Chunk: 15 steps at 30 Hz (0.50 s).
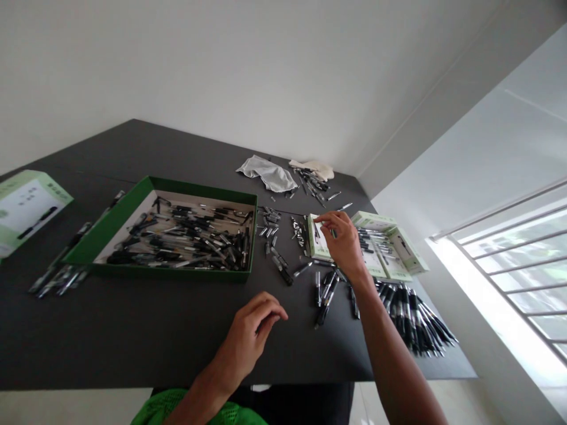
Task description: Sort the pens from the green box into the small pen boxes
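Note:
My left hand [257, 323] is above the dark table near its front edge, fingers bent and held together with the thumb against them. Nothing shows sticking out of it. My right hand [340, 235] hovers over a small light-green box [319, 251] with a pen printed on it. Its index finger and thumb are a little apart, and I see nothing between them. Left of that box lie small silver pieces [297, 231] and short clear-and-black pen parts [277, 260]. Several pens [326, 295] rest loosely below my right hand.
A green tray [172, 273] full of black pens stands left. Right is an open light-green box [410, 251] holding pens, with a fanned pile of pens [411, 319] before it. A grey cloth [268, 173] and cream cloth [316, 168] lie behind. Another box [31, 206] stands far left.

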Available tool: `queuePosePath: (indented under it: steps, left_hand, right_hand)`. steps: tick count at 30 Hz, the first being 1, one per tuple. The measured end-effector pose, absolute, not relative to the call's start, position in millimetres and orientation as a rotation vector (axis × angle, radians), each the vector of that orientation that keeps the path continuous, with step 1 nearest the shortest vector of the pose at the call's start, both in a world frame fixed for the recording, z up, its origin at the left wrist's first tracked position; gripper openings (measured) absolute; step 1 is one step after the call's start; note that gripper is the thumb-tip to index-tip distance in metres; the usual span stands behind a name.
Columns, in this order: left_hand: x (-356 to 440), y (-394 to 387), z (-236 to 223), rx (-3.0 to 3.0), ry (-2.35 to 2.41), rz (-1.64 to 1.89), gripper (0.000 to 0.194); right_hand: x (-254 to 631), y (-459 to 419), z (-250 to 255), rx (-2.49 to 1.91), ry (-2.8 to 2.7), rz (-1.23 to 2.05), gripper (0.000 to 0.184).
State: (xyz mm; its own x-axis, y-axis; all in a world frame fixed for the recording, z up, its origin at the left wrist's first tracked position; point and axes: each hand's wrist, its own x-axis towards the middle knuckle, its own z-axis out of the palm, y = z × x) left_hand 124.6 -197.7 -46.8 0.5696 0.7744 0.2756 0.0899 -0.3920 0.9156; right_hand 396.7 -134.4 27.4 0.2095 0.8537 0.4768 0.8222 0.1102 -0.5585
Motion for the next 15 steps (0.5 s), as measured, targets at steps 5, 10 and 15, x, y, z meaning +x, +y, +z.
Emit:
queuePosePath:
  steps: [5,10,15]
  left_hand:
    - [74.9,-183.2,-11.2,2.073,0.671,0.957,0.02]
    - [13.9,-120.2,32.2,2.364,1.373,0.979,0.023]
    - [-7.3,-63.3,28.3,2.505,1.591,0.56,0.033]
  right_hand:
    - [394.8,-145.5,29.8,-1.678,-1.577,-0.026,0.027]
    - [395.8,-158.5,30.8,-1.642,-1.625,-0.037,0.022]
    - [421.8,-176.3,38.4,-1.751,-1.497,-0.248,0.023]
